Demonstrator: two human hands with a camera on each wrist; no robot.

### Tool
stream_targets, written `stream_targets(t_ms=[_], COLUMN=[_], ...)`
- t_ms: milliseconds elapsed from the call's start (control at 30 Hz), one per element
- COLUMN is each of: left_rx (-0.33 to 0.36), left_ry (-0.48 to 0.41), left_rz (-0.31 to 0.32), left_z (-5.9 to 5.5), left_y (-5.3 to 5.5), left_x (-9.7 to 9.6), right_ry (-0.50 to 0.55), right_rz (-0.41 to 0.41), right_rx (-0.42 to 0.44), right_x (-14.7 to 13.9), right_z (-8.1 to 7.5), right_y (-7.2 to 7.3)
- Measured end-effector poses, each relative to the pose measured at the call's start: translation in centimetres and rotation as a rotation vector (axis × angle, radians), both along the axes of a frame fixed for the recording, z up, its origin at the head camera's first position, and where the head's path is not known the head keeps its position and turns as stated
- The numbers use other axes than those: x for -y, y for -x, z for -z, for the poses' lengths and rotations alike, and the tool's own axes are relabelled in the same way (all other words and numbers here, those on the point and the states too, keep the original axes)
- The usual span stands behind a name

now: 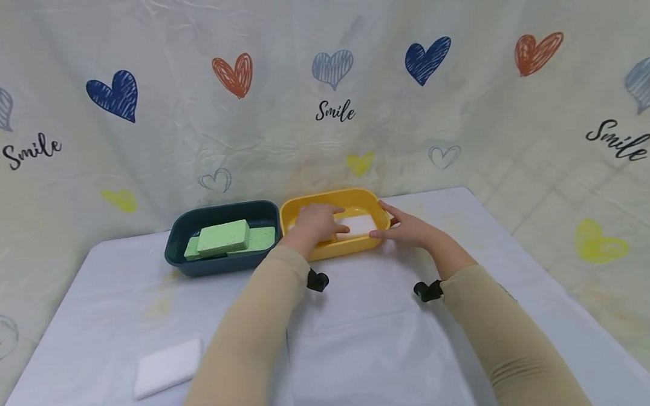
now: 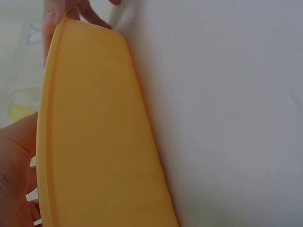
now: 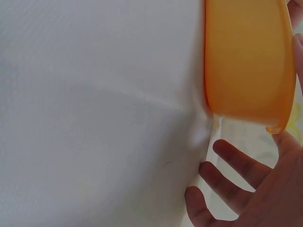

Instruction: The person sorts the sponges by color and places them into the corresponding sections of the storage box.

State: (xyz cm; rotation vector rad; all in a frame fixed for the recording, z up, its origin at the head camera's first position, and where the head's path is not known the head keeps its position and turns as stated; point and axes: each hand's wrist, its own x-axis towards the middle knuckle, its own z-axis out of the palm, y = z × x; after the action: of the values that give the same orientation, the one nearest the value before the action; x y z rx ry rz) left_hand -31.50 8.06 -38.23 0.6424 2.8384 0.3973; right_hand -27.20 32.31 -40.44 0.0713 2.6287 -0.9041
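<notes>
In the head view my left hand (image 1: pixel 316 223) reaches over the front rim into a yellow plastic tub (image 1: pixel 332 249). Its thumb and forefinger extend apart beside a white rectangular block (image 1: pixel 358 225) lying inside. The left wrist view catches part of that hand (image 2: pixel 16 165) behind the tub's rim; its lower fingers are mostly hidden. At the tub's right end, my right hand (image 1: pixel 407 225) touches the rim with thumb and forefinger. Its other fingers (image 3: pixel 232 189) spread loosely outside the wall, in the right wrist view. Whether the left hand touches the block cannot be made out.
A dark green tub (image 1: pixel 213 267) stands against the yellow one's left side, with several light green blocks (image 1: pixel 223 238) stacked inside. Another white block (image 1: pixel 167 367) lies front left on the white-covered table (image 1: pixel 364 359). A heart-printed curtain (image 1: pixel 284 132) hangs behind.
</notes>
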Motion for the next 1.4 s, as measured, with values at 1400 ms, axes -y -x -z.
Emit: stream_targets(t_ms=[1400], left_rx=[-0.131], left_ry=[-0.014], left_rz=[-0.032], left_z=[-3.1], left_y=[-7.3], left_x=[17.2], right_ry=[-0.022], right_rz=[-0.021], right_rx=[0.013], right_x=[0.0], right_z=[0.1], right_y=[0.3])
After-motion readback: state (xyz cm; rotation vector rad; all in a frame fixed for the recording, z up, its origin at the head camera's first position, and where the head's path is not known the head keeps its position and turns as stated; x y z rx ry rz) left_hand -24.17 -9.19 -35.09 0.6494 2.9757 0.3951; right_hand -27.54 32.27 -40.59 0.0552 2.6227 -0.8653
